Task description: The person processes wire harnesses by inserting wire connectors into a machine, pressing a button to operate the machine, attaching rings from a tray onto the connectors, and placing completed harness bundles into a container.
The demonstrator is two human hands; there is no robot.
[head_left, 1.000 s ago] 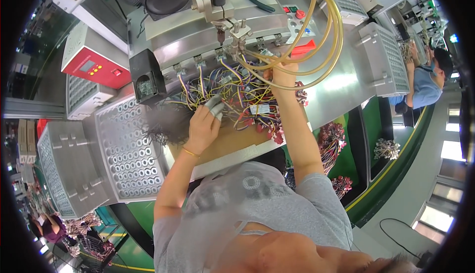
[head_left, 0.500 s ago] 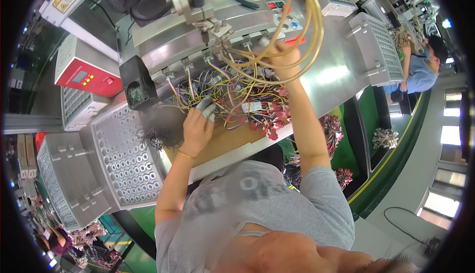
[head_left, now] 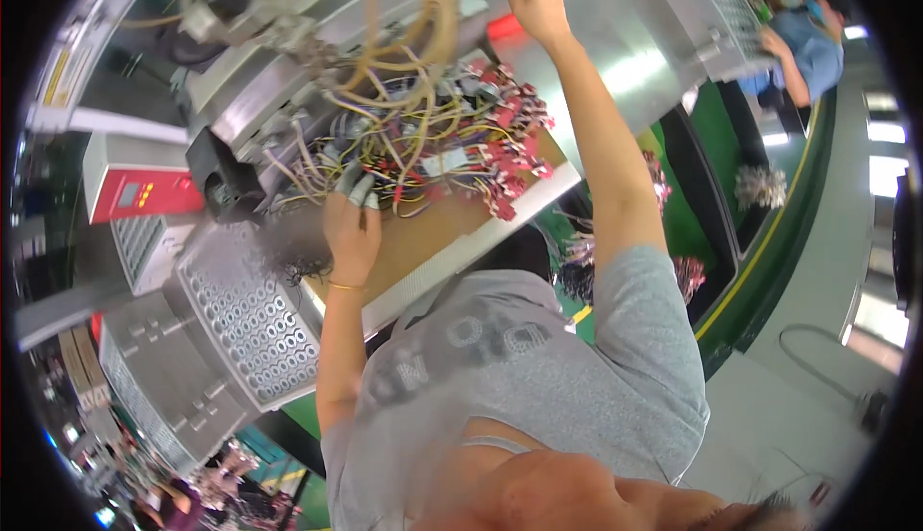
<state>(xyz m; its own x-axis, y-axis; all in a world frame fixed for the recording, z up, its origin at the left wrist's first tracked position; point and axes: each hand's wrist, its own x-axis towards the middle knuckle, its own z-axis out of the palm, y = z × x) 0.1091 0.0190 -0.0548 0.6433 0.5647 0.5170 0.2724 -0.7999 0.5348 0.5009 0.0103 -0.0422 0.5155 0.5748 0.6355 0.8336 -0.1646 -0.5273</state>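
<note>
A tangled pile of wire harnesses [head_left: 423,141], with coloured wires and dark red connectors, lies on the tan board [head_left: 409,252] in front of me. At the pile's left front edge, my left hand [head_left: 352,228] has its fingers closed on some wires; grey covers are on the fingertips. My right hand [head_left: 541,10] is stretched far forward to the right, beyond a red part [head_left: 507,33]. Its fingers are drawn together in a pinch, with something small and dark at the tips that I cannot make out. Thick yellowish tubes [head_left: 437,21] hang over the pile, blurred.
A black box [head_left: 223,180] stands left of the wires, beside a red-fronted control box [head_left: 144,194]. Nearer me on the left is a metal tray of ring-shaped parts [head_left: 255,329]. Machine parts [head_left: 288,40] rise at the far side. A co-worker [head_left: 803,50] sits at far right.
My right hand has left the fixtures behind the wires and moved forward and right. My left hand stays at the wires. The whole view has tilted and shifted.
</note>
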